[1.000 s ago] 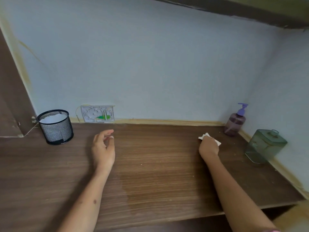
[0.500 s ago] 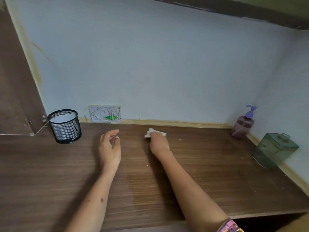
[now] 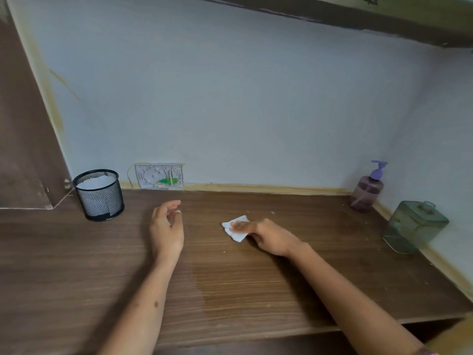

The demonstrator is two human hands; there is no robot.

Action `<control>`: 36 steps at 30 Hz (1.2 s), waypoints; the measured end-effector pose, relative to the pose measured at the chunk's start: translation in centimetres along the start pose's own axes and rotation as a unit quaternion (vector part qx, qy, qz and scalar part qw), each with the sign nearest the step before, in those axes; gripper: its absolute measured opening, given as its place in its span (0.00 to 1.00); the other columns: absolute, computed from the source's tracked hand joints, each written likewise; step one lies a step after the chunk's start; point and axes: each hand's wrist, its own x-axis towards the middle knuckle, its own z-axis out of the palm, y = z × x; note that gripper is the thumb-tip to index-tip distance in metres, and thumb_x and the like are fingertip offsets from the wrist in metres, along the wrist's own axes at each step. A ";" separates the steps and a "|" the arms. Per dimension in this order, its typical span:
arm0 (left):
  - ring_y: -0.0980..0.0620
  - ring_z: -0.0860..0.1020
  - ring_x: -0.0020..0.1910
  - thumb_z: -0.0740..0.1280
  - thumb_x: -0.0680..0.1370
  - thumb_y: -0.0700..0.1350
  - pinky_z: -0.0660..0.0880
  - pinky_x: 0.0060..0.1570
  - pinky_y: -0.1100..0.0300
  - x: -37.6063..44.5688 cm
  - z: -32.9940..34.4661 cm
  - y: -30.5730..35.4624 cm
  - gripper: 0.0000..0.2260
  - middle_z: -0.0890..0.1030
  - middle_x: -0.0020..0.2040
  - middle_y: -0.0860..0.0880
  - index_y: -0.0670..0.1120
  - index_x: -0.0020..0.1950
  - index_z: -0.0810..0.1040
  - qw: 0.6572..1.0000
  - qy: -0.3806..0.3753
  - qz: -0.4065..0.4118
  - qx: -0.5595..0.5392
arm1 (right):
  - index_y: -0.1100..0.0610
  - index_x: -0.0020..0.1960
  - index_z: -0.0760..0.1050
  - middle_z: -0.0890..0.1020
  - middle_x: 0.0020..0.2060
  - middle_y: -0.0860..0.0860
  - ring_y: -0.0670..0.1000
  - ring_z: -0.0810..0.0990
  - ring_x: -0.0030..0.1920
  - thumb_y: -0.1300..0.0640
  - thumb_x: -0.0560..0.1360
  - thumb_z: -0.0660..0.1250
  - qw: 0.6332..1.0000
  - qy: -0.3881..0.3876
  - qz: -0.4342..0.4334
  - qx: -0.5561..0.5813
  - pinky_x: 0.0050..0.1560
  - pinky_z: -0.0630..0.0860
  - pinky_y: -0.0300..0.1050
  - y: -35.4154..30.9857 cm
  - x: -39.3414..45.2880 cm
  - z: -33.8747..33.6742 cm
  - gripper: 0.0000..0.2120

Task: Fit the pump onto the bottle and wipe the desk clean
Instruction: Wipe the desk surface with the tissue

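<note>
My right hand (image 3: 268, 238), flat on the tissue (image 3: 236, 228), has swept back toward centre; left hand (image 3: 167, 228) rests loosely open, wiping continues.

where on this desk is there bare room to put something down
Widest bare patch: the desk between the right hand pressing the tissue and the green container. Also bare: the front left, below the mesh cup and beside the left hand. Crowded: the back right corner, with the pump bottle.
</note>
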 end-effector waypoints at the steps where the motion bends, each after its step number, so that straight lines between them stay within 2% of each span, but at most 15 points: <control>1: 0.55 0.76 0.49 0.63 0.77 0.33 0.66 0.45 0.77 0.0 0.0 -0.1 0.11 0.78 0.54 0.48 0.43 0.56 0.79 1.000 0.000 0.003 0.002 | 0.39 0.69 0.68 0.72 0.69 0.41 0.45 0.75 0.65 0.61 0.81 0.58 1.000 0.006 0.016 0.000 0.68 0.69 0.43 0.8 -0.8 -0.6 0.23; 3: 0.55 0.76 0.49 0.63 0.77 0.33 0.68 0.46 0.73 0.0 -0.1 -0.1 0.11 0.78 0.54 0.47 0.43 0.56 0.79 1.000 -0.001 0.004 0.003 | 0.37 0.69 0.69 0.72 0.69 0.42 0.42 0.74 0.65 0.61 0.82 0.57 0.997 0.026 0.066 0.006 0.69 0.66 0.37 2.6 -2.7 -1.5 0.23; 5: 0.55 0.76 0.49 0.63 0.77 0.33 0.68 0.47 0.68 -0.1 0.0 -0.1 0.11 0.78 0.54 0.47 0.43 0.56 0.79 1.000 -0.004 0.002 0.004 | 0.34 0.67 0.69 0.75 0.68 0.45 0.46 0.77 0.63 0.62 0.81 0.57 0.989 0.057 0.139 0.018 0.66 0.70 0.39 4.8 -4.8 -2.2 0.25; 7: 0.54 0.76 0.49 0.63 0.77 0.33 0.68 0.47 0.68 -0.1 0.0 -0.1 0.11 0.78 0.54 0.48 0.43 0.56 0.79 1.000 -0.006 0.005 0.004 | 0.32 0.65 0.70 0.76 0.66 0.48 0.50 0.78 0.62 0.65 0.79 0.58 0.975 0.084 0.203 0.025 0.64 0.71 0.42 7.0 -6.6 -2.6 0.28; 10: 0.53 0.77 0.49 0.63 0.77 0.32 0.69 0.49 0.64 -0.1 0.1 -0.3 0.11 0.78 0.53 0.46 0.43 0.55 0.79 1.000 -0.004 0.014 0.000 | 0.41 0.68 0.72 0.77 0.63 0.60 0.58 0.79 0.58 0.69 0.77 0.56 0.940 0.111 0.321 0.022 0.58 0.73 0.47 8.7 -8.6 -3.6 0.29; 12: 0.52 0.77 0.49 0.63 0.76 0.32 0.69 0.50 0.61 -0.1 0.1 -0.4 0.11 0.78 0.53 0.45 0.43 0.55 0.79 1.000 -0.005 0.015 0.002 | 0.45 0.69 0.71 0.75 0.64 0.63 0.62 0.76 0.60 0.69 0.76 0.54 0.911 0.139 0.388 0.017 0.59 0.72 0.51 8.9 -9.0 -3.7 0.28; 15: 0.52 0.77 0.49 0.63 0.77 0.33 0.69 0.50 0.60 0.0 0.2 -0.4 0.11 0.78 0.54 0.45 0.43 0.55 0.79 1.000 -0.008 0.013 0.005 | 0.54 0.70 0.72 0.73 0.67 0.61 0.62 0.72 0.65 0.69 0.76 0.55 0.883 0.185 0.430 0.021 0.63 0.69 0.49 7.9 -7.6 -3.1 0.25; 17: 0.52 0.77 0.49 0.63 0.77 0.33 0.70 0.50 0.59 0.1 0.2 -0.4 0.11 0.79 0.54 0.45 0.43 0.55 0.79 1.000 -0.009 0.013 0.005 | 0.60 0.68 0.72 0.74 0.67 0.60 0.60 0.71 0.66 0.68 0.77 0.56 0.868 0.204 0.451 0.032 0.62 0.69 0.47 7.0 -5.9 -2.6 0.21; 19: 0.51 0.77 0.49 0.63 0.76 0.33 0.70 0.50 0.59 0.1 0.2 -0.5 0.11 0.79 0.54 0.45 0.43 0.55 0.79 1.000 -0.008 0.012 0.004 | 0.61 0.66 0.73 0.75 0.65 0.58 0.59 0.72 0.65 0.67 0.77 0.56 0.859 0.217 0.460 0.054 0.60 0.71 0.46 5.8 -4.0 -2.3 0.19; 22: 0.52 0.77 0.48 0.64 0.77 0.33 0.70 0.50 0.61 0.0 0.1 -0.4 0.11 0.79 0.54 0.46 0.43 0.55 0.79 1.000 -0.007 0.007 0.007 | 0.59 0.67 0.72 0.75 0.66 0.56 0.57 0.73 0.65 0.66 0.78 0.56 0.871 0.210 0.437 0.072 0.60 0.71 0.45 3.3 -0.8 -1.5 0.19; 27: 0.52 0.77 0.48 0.64 0.76 0.33 0.69 0.50 0.61 0.1 0.1 -0.5 0.11 0.79 0.53 0.46 0.44 0.55 0.79 1.000 -0.002 0.003 0.007 | 0.56 0.70 0.69 0.74 0.67 0.57 0.58 0.72 0.66 0.67 0.78 0.55 0.926 0.145 0.340 0.070 0.63 0.69 0.46 -2.2 3.9 -0.1 0.22; 32: 0.54 0.76 0.49 0.63 0.77 0.33 0.69 0.50 0.62 0.2 0.2 -0.5 0.11 0.79 0.54 0.47 0.44 0.56 0.79 1.000 -0.001 -0.006 0.003 | 0.51 0.70 0.70 0.74 0.68 0.55 0.59 0.73 0.66 0.66 0.78 0.56 0.980 0.071 0.170 0.078 0.67 0.67 0.47 -6.8 5.0 2.4 0.23; 36: 0.54 0.76 0.48 0.63 0.76 0.33 0.69 0.49 0.62 0.1 0.0 -0.5 0.11 0.79 0.54 0.46 0.43 0.55 0.79 1.000 -0.002 -0.010 -0.003 | 0.50 0.70 0.70 0.72 0.70 0.50 0.54 0.72 0.69 0.65 0.77 0.58 0.997 0.023 -0.002 0.070 0.70 0.67 0.47 -7.6 2.4 3.7 0.24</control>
